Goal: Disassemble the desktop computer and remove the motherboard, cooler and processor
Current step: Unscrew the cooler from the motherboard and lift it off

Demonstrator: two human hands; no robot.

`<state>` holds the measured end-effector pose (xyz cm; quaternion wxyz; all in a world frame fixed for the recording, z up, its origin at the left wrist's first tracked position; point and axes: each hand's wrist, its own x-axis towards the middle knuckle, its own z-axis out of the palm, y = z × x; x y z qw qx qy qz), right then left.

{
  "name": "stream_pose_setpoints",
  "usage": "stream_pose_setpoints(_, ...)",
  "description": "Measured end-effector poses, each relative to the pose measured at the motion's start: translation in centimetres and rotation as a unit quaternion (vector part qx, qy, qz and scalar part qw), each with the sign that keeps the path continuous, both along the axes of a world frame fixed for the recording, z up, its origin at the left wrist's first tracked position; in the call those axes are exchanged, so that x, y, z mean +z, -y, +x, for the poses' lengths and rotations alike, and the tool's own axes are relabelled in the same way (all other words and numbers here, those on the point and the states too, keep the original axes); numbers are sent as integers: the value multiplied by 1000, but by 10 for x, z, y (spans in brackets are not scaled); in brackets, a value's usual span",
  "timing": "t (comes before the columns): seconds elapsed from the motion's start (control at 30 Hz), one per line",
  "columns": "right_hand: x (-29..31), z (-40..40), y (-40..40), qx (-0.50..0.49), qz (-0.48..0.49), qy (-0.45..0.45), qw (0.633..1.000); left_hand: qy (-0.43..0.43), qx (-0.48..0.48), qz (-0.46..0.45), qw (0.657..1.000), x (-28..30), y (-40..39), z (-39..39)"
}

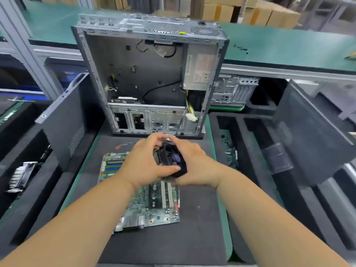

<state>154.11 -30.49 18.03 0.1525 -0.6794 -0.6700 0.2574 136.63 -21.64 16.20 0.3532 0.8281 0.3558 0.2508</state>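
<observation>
A green motherboard point(154, 207) lies flat on a black mat point(192, 228) in front of me. Over its upper part, both hands hold a black cooler point(172, 158) with a fan and a purple hub label. My left hand point(146, 164) grips its left side, thumb across the front. My right hand point(194, 164) wraps its right and far side. The cooler looks tilted; whether it touches the board is hidden by my hands. The open, emptied desktop case point(138, 74) sits behind the mat, its power supply point(200, 70) inside at the right. The processor is not visible.
Black side panels lean at the left point(63, 120) and right point(308, 135). Black foam trays flank the mat; the left one holds a finned part point(21, 176). Another case point(233, 89) sits behind on the right. A green bench point(289, 47) and cardboard boxes are at the back.
</observation>
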Motion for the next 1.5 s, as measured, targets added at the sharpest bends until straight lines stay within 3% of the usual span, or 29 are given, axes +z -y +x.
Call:
stream_pose_setpoints(0.07,6,5,5,-33,27,38,998,17,-17,-11,1000,4,6,14)
stream_pose_setpoints(0.2,12,24,18,-85,65,26,994,9,-78,-47,996,5,7,36)
stream_pose_setpoints(0.33,15,38,28,-160,70,17,985,-16,-126,56,990,3,3,48)
stream_pose_setpoints(0.53,23,57,65,-288,69,-34,954,107,-130,173,970,-6,8,53)
stream_pose_setpoints(0.63,25,62,83,-315,65,-48,946,74,-138,31,987,-15,18,65)
stream_pose_setpoints(0.73,25,66,98,-330,58,-68,940,19,-187,-120,975,-26,26,88)
stream_pose_setpoints(0.9,15,81,112,-318,27,-129,939,27,-276,-133,952,-32,41,121)
stream_pose_setpoints(1.07,9,117,125,-267,-29,-178,947,21,-267,-118,956,-41,52,147)
stream_pose_setpoints(1.27,18,166,121,-151,-55,-24,987,-2,-252,-138,958,-51,70,186)
stream_pose_setpoints(1.5,1,211,88,-68,-49,75,994,-44,-193,-164,966,-68,69,224)
